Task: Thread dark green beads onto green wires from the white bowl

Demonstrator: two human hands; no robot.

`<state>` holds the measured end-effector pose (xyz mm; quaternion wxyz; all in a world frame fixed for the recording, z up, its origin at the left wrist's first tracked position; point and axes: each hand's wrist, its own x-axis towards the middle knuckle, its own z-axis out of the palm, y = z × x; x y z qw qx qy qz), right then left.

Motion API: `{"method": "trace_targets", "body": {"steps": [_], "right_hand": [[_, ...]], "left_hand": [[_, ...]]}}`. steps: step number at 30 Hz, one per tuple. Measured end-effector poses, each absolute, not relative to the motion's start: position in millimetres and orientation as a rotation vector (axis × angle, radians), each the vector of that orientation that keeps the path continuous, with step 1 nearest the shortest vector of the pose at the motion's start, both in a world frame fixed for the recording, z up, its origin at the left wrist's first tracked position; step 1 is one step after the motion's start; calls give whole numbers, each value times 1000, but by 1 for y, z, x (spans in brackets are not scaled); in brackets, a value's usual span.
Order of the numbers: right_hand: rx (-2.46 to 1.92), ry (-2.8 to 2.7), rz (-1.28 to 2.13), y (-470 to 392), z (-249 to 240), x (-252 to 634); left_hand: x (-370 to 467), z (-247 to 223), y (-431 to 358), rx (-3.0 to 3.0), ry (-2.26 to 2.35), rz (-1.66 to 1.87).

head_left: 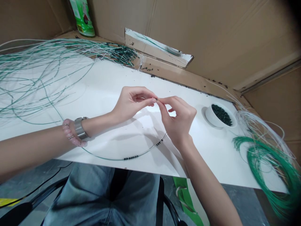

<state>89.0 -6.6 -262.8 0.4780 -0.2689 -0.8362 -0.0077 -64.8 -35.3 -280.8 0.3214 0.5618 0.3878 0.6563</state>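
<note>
Left hand (133, 103), one: wearing a pink beaded bracelet (69, 133) and a broad silver cuff (81, 128). Right hand (178, 117), one: meeting it, both pinching a tiny dark piece (156, 99) between fingertips. Thin green wire (108, 159), strung with small black beads (131, 157): curving below the hands, above the white flat tabletop (103, 81). Round white bowl (209, 116): standing rightward, holding dark granules (221, 115).

The left forearm (35, 147) carried a broad, silvery metal band (81, 128) and, to its left, a bracelet (68, 133) of rounded, pale pink beads. The right forearm (209, 180), left hand (131, 102) and right hand (178, 116) were bare. Faded blue jeans (82, 194), visibly seamed, were worn below.
</note>
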Motion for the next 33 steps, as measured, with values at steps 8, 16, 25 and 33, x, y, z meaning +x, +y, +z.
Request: {"method": "trace_targets", "body": {"steps": [8, 16, 25, 33], "right_hand": [[-555, -2005, 25, -6, -262, 89], [-591, -1988, 102, -8, -260, 89], [-618, -1984, 180, -7, -262, 88], [-854, -2061, 388, -4, -260, 90]], "left_hand": [[-65, -280, -35, 1496, 1079, 1732], [-67, -279, -35, 1465, 1149, 1715], [-66, -278, -35, 1490, 1104, 1654], [-66, -278, -34, 1431, 1176, 1710]]}}
